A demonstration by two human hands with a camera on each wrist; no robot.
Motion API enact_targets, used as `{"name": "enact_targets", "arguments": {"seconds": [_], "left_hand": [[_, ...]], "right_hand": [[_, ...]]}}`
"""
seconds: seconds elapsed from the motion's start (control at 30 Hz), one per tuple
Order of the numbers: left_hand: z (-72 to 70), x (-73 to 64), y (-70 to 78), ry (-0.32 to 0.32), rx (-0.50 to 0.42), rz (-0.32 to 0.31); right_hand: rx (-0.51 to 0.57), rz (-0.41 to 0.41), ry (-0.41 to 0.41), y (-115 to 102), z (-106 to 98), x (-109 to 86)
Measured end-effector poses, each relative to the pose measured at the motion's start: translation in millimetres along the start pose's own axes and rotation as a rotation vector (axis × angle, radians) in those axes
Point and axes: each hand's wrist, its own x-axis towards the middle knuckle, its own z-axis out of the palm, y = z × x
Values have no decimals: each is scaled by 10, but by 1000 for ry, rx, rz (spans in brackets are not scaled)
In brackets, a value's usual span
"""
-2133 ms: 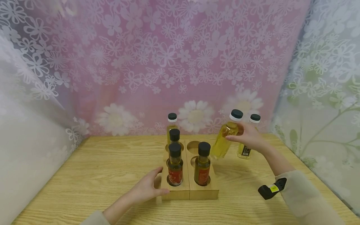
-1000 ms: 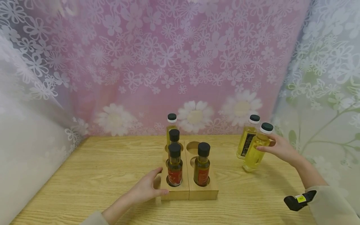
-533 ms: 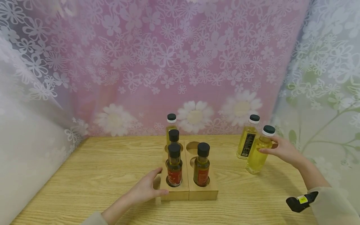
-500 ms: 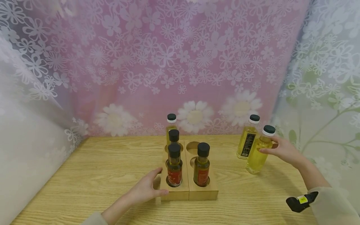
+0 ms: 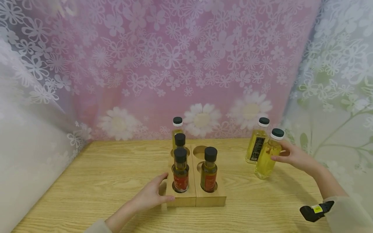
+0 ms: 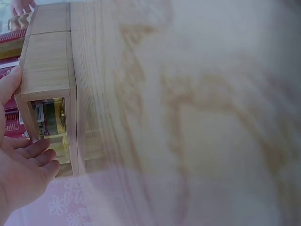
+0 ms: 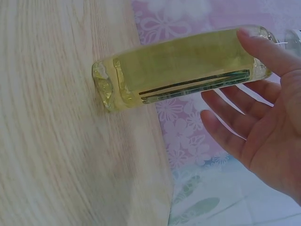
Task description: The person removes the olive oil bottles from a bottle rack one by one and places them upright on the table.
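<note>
My right hand (image 5: 297, 158) pinches a clear bottle of yellow oil (image 5: 265, 161) below its white collar and dark cap. In the right wrist view, thumb and fingers are around the shoulder of the oil bottle (image 7: 188, 66), with its base close to the wood; the other fingers are spread. A matching oil bottle (image 5: 253, 150) with a black label stands just behind it. My left hand (image 5: 147, 195) holds the near left corner of the wooden bottle rack (image 5: 182, 201), thumb at the front. In the left wrist view, fingers of the left hand (image 6: 23, 176) lie at the rack's open end (image 6: 47, 61).
In the rack stand two dark bottles with red labels (image 5: 181, 181) in front, a black-capped bottle (image 5: 180, 139) behind the left one, and a yellow oil bottle (image 5: 177, 131) at the back. Two round holes (image 5: 201, 152) on its right side hold nothing. Floral curtains (image 5: 186, 64) surround the table.
My right hand has carried the oil bottle from beside the rack to the right, in front of the other oil bottle. Over the last half second it shifts only slightly. My left hand stays put.
</note>
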Motion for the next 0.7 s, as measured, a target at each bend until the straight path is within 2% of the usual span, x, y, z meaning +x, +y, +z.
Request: {"name": "enact_targets", "arguments": {"seconds": [0.23, 0.47, 0.7], "left_hand": [[-1, 1, 9, 2, 7, -17], [-4, 3, 1, -1, 15, -4], [0, -7, 1, -2, 0, -9]], "right_hand": [[3, 6, 42, -1, -31, -161], [-32, -10, 100, -67, -80, -329], [-59, -52, 121, -265, -59, -334]]}}
